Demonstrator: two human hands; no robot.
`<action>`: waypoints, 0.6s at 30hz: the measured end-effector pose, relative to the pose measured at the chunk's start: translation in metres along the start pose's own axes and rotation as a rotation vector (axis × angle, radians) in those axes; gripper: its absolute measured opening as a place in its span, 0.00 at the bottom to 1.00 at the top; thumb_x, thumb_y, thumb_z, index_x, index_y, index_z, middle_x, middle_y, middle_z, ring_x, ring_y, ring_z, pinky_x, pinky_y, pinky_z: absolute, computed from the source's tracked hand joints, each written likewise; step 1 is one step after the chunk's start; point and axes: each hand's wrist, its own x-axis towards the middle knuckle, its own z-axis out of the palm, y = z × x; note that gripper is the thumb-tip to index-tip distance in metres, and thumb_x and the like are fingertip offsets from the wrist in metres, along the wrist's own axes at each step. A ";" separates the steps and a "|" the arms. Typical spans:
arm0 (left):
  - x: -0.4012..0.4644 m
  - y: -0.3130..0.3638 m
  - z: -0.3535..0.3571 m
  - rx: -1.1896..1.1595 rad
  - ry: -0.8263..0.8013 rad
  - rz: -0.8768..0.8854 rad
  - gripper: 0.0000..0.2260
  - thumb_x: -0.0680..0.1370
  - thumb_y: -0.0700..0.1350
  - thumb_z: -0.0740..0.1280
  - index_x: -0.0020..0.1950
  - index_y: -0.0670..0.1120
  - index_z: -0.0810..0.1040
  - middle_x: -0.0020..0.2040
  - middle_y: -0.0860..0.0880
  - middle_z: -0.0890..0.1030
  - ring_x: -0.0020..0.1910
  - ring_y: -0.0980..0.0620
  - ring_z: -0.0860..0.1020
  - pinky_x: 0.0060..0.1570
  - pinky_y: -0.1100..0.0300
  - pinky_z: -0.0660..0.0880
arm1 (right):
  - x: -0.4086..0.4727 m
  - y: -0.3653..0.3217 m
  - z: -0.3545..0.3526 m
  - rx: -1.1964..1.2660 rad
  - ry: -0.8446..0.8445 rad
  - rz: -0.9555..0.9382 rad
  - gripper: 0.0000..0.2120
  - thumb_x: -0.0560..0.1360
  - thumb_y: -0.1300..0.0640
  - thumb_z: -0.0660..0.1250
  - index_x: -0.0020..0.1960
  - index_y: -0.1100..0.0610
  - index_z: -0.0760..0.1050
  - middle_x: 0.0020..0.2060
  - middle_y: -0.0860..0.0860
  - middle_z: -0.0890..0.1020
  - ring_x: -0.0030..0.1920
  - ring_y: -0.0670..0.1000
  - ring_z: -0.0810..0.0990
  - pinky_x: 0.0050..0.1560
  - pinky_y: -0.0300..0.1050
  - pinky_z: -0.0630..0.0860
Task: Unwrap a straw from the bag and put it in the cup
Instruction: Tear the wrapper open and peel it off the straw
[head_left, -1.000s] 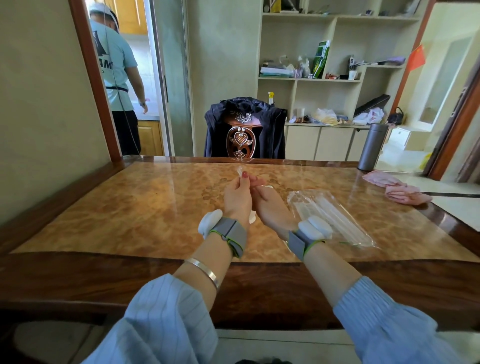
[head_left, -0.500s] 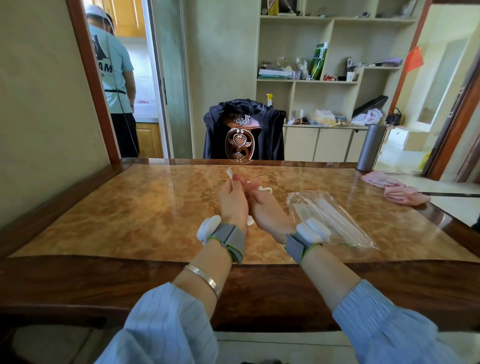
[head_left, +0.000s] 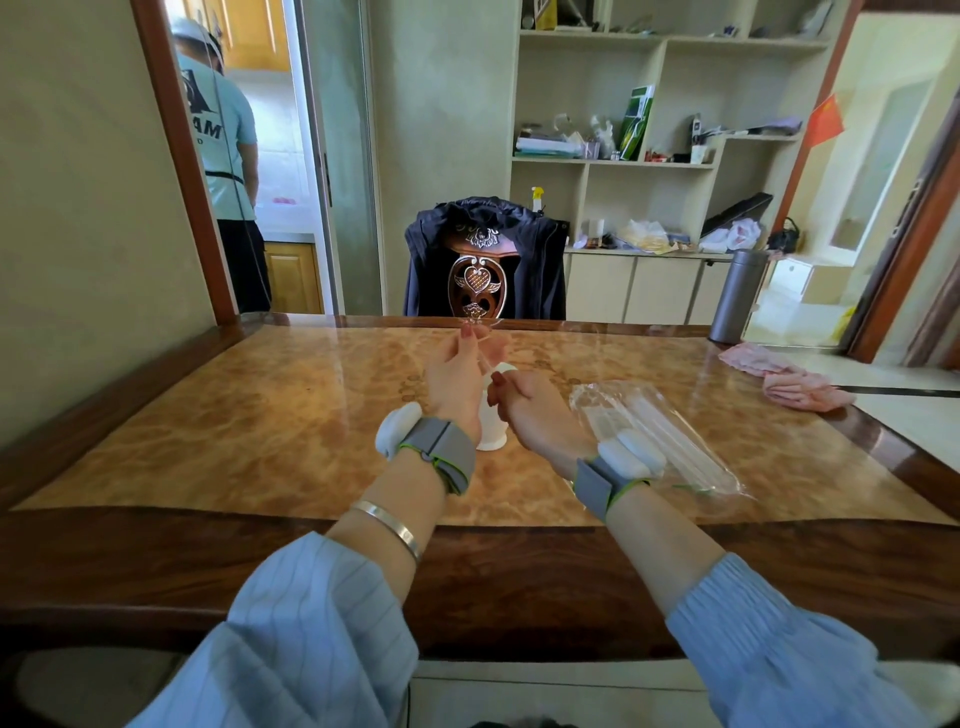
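Over the counter (head_left: 270, 415), her left hand (head_left: 454, 376) pinches a thin straw (head_left: 485, 359) upward; her right hand (head_left: 530, 410) grips its lower end above a white cup (head_left: 491, 428).

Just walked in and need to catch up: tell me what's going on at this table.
A person seated at the table is unwrapping a straw. The left hand is raised, pinching the upper end of it, while the right hand grips lower down, just above a white cup that stands between the wrists. The clear bag of straws lies to the right of the right hand. The straw is not yet in the cup. How much wrapper remains is too blurred to tell.
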 end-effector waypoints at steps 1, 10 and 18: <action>0.000 -0.001 0.000 0.005 0.008 0.001 0.14 0.83 0.48 0.54 0.44 0.45 0.74 0.39 0.51 0.80 0.41 0.53 0.80 0.23 0.74 0.72 | -0.001 0.000 0.001 -0.001 0.000 -0.002 0.19 0.81 0.58 0.51 0.32 0.53 0.68 0.27 0.49 0.69 0.25 0.46 0.64 0.25 0.35 0.60; -0.008 -0.010 0.005 0.023 0.007 0.066 0.16 0.83 0.44 0.54 0.36 0.47 0.70 0.37 0.51 0.80 0.39 0.56 0.79 0.48 0.62 0.75 | -0.001 0.000 0.012 0.124 0.075 -0.057 0.19 0.81 0.58 0.52 0.32 0.54 0.68 0.25 0.49 0.68 0.25 0.46 0.65 0.29 0.40 0.60; -0.014 -0.021 0.007 0.078 -0.031 0.033 0.16 0.83 0.44 0.54 0.37 0.46 0.71 0.38 0.51 0.80 0.40 0.57 0.78 0.46 0.67 0.74 | 0.001 0.005 0.009 0.132 0.085 -0.017 0.16 0.80 0.61 0.51 0.49 0.69 0.75 0.24 0.48 0.69 0.16 0.40 0.67 0.19 0.30 0.59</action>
